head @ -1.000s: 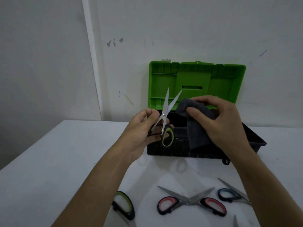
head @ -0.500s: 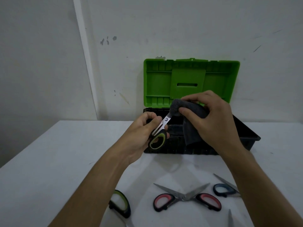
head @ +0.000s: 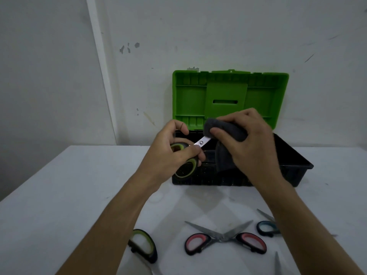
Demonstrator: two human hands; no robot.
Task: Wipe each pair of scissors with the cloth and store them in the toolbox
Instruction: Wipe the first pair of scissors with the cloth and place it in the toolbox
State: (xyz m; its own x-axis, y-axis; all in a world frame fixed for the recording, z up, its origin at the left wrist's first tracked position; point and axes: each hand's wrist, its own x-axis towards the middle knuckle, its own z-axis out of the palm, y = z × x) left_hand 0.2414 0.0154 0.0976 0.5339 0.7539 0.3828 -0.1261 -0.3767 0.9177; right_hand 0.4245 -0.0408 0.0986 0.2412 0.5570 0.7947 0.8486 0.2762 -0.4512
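My left hand (head: 170,153) grips the black-and-green handles of a pair of scissors (head: 185,167) in front of the toolbox. Its blades point up and right into a dark grey cloth (head: 228,133), which my right hand (head: 250,143) pinches around them, so only the pivot shows. The toolbox (head: 294,155) has a black base and an upright green lid (head: 230,96). On the white table near me lie red-handled scissors (head: 224,241) spread open, blue-handled scissors (head: 267,228) partly under my right forearm, and a green-handled pair (head: 144,246) partly under my left forearm.
The white table (head: 69,195) stands against a white wall. A blade tip (head: 277,262) of another pair shows at the bottom edge, right of the red-handled scissors.
The held scissors closed and tilted from upright to pointing right. My right hand brought the cloth over the blades, which are now wrapped inside it.
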